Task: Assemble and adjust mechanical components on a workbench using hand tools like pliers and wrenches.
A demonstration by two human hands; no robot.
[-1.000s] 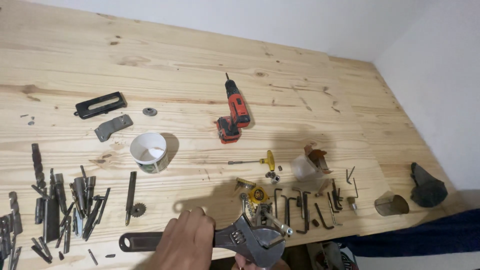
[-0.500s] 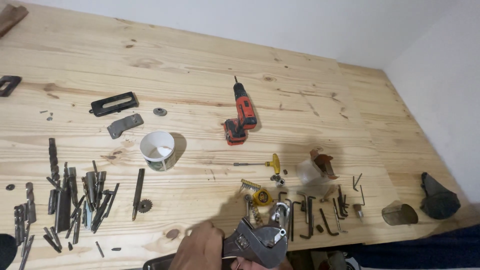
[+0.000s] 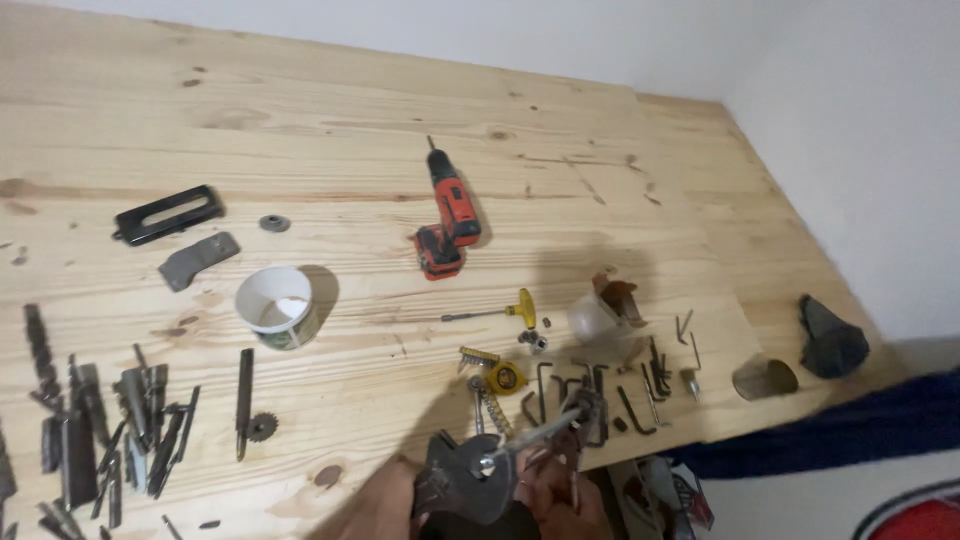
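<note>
My left hand (image 3: 385, 503) grips a large dark adjustable wrench (image 3: 462, 483) at the bottom edge of the view, its jaw end raised above the table's front edge. My right hand (image 3: 560, 497) sits just right of it, holding a long bolt with a nut (image 3: 548, 430) whose near end meets the wrench jaws. Only part of each hand shows. Several hex keys (image 3: 585, 392) and a small yellow tape measure (image 3: 505, 378) lie on the wooden table (image 3: 330, 120) just beyond the hands.
A red cordless drill (image 3: 448, 213) lies mid-table, a white cup (image 3: 277, 306) to its left. Many drill bits and metal pieces (image 3: 110, 420) are at the left front. A yellow T-handle driver (image 3: 500, 312), a clear cup (image 3: 594, 318) and a dark lump (image 3: 830, 337) lie right.
The view has swung right and down. The wrench has lifted off the table and tilted up, and my right hand has brought the bolt to its jaws.
</note>
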